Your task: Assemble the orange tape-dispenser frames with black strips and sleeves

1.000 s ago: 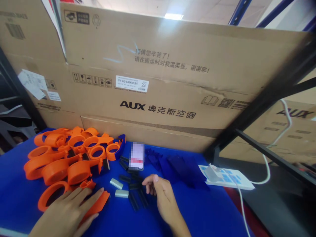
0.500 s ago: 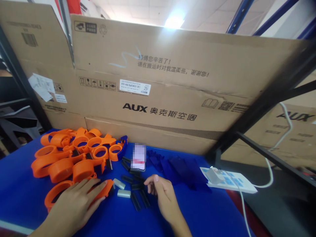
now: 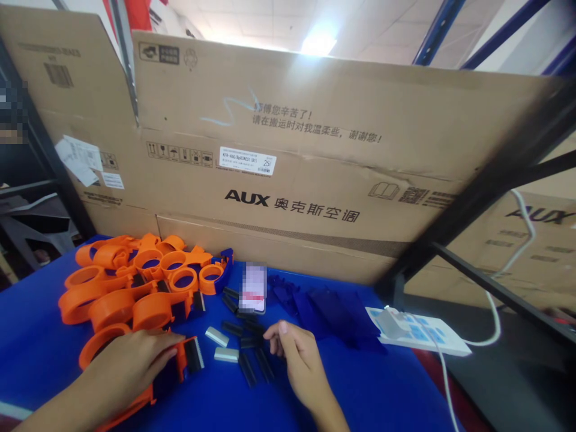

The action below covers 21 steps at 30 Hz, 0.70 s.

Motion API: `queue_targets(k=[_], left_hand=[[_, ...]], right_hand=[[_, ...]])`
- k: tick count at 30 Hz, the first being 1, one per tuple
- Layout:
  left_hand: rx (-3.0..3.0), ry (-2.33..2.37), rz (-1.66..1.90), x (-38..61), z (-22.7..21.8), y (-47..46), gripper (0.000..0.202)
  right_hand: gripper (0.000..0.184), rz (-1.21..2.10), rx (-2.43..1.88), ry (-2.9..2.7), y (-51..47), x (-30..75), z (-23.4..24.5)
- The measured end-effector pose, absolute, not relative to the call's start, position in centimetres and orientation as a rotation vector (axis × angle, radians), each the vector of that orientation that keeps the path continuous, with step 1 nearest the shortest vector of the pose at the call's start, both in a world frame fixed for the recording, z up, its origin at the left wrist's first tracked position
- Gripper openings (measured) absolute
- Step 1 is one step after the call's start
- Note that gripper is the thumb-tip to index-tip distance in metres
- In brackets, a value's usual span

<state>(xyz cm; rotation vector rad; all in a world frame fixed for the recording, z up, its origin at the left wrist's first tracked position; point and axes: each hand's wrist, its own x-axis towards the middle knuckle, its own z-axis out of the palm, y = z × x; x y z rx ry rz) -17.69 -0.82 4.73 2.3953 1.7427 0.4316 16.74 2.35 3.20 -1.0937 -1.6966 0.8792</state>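
Observation:
My left hand [image 3: 130, 360] is wrapped over an orange tape dispenser [image 3: 181, 360], covering much of it. The dispenser's black end and serrated metal blade [image 3: 198, 353] point right. To the right, my right hand [image 3: 299, 357] rests with its fingers curled and thumb over them; nothing shows between them. Several black strips [image 3: 248, 369] lie just left of this hand. Two short silver metal pieces [image 3: 226, 354] sit between the hands. Behind my left hand is a group of orange tape dispensers [image 3: 153, 312], several with round rings facing up.
A phone [image 3: 252, 288] lies at the back middle of the blue table [image 3: 360, 396]. Dark blue flat pieces [image 3: 330, 312] are right of it. A white power strip [image 3: 432, 336] with cables lies at the right edge. A large cardboard panel [image 3: 292, 240] stands along the back.
My left hand has closed around the orange dispenser and turned it, so its black end and toothed blade now show. My right hand has stayed in place.

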Motion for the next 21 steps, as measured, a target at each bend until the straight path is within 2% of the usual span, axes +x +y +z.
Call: queue_targets(k=[4,9,13,15,21], left_hand=[[2.466,1.768,0.420,-18.0,4.1,0.0,0.035],[2.683,1.802,0.592,-19.3,4.9,-1.9,0.036],[2.707,1.829,0.476,-21.2,3.9,-4.2,0.072],[2.719,1.821,0.391,-22.3,2.8,-4.7,0.084],[2.724,1.768,0.373,-23.7,0.1,-3.8,0.076]], right_hand=[[0.053,0.854,-1.095,-1.709,2.3,16.7,3.5],[0.054,0.841,-1.104,-1.698,2.2,16.8,3.7],[0.053,0.856,-1.102,-1.680,2.2,16.9,3.7],[0.053,0.866,-1.097,-1.681,2.1,16.8,3.7],[0.054,0.889,-1.084,-1.674,2.1,16.7,3.8]])
